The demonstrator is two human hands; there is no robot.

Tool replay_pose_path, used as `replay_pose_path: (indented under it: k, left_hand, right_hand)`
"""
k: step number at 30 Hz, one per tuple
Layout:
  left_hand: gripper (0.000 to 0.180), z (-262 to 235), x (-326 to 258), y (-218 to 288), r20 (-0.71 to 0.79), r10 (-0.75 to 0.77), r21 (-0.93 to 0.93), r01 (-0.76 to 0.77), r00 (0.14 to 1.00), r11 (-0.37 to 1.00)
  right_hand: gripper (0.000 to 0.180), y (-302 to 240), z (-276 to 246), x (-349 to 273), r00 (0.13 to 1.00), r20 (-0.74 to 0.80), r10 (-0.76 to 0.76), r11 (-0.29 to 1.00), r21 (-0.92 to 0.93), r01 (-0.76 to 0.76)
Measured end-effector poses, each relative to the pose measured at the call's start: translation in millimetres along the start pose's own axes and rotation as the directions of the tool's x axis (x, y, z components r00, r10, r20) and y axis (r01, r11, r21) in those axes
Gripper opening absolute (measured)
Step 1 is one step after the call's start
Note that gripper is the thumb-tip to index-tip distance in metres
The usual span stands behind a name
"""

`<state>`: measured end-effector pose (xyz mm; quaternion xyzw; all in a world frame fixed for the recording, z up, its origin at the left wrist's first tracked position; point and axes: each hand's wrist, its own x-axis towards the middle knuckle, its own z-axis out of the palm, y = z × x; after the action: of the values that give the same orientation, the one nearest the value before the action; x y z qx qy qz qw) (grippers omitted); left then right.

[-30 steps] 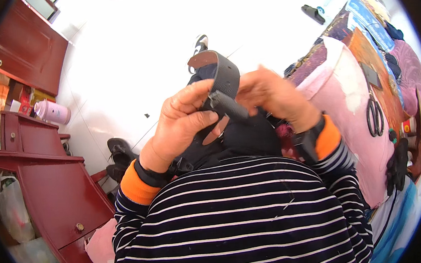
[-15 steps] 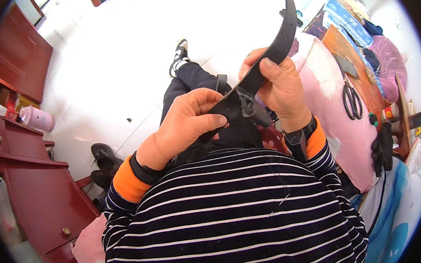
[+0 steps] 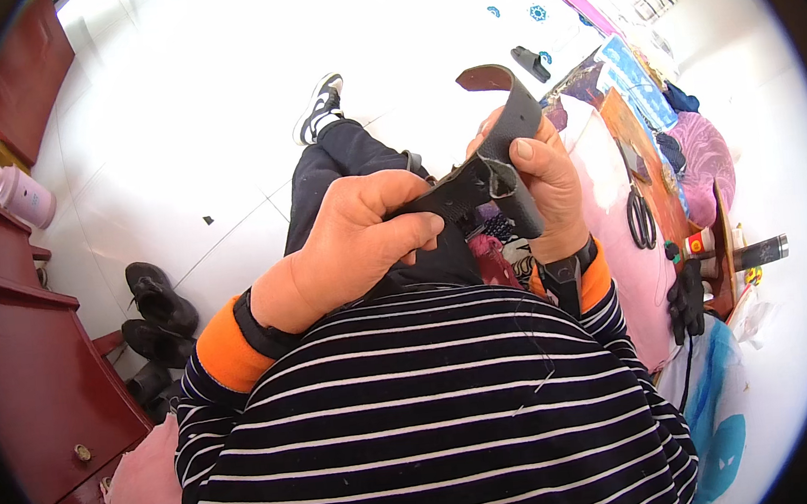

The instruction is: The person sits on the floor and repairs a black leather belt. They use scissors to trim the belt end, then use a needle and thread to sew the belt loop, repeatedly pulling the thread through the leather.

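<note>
A black leather belt (image 3: 513, 115) is stretched between my two hands above my lap. My left hand (image 3: 359, 222) pinches one part between thumb and fingers. Around the other part my right hand (image 3: 549, 179) is closed, thumb on the front face. The belt's free end curls over above the right hand, and a small hole shows in it. Between the hands a folded, rough-edged flap (image 3: 504, 182) of the belt stands out, with a short piece hanging below. The fingertips of my right hand are partly hidden behind the leather.
At the right, scissors (image 3: 641, 217) and a wooden board (image 3: 669, 198) lie on pink cloth (image 3: 619, 282), near black gloves (image 3: 686, 301). Black shoes (image 3: 161, 299) stand on the tiled floor beside a dark red cabinet (image 3: 45, 394). A pink canister (image 3: 25, 196) is at the left.
The belt's free end, which pointed up and to the right, now curls over to the left. My right hand has turned and both hands still grip the belt. The view has shifted.
</note>
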<state>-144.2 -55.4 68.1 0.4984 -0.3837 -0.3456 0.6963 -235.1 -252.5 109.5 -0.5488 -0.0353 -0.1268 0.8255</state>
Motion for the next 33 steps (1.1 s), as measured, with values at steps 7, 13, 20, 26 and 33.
replay_pose_path:
  k: [7,13,20,26,33]
  left_hand:
    - [0.008,-2,1,-1,0.03,-0.009,0.048,0.007,0.999,0.999]
    - [0.009,-2,0,1,0.019,0.01,0.046,-0.011,1.0,0.999]
    - [0.011,0,0,0,0.022,0.083,0.174,-0.086,0.996,0.981]
    - [0.012,2,-3,-1,-0.002,0.275,0.312,-0.26,0.962,0.914]
    - [0.016,3,-1,-4,0.011,0.376,0.386,-0.351,0.926,0.853]
  right_hand:
    - [0.018,4,2,3,0.981,-0.191,-0.018,1.0,-0.016,0.015]
    - [0.019,2,7,0,0.979,-0.175,-0.103,0.994,-0.046,0.096]
    - [0.017,-7,6,0,0.97,-0.106,-0.221,0.933,-0.313,0.178]
    - [0.02,-9,4,-1,0.979,0.01,-0.205,0.923,-0.332,0.196]
    - [0.026,-7,11,-3,0.994,-0.102,-0.027,0.947,-0.32,-0.007]
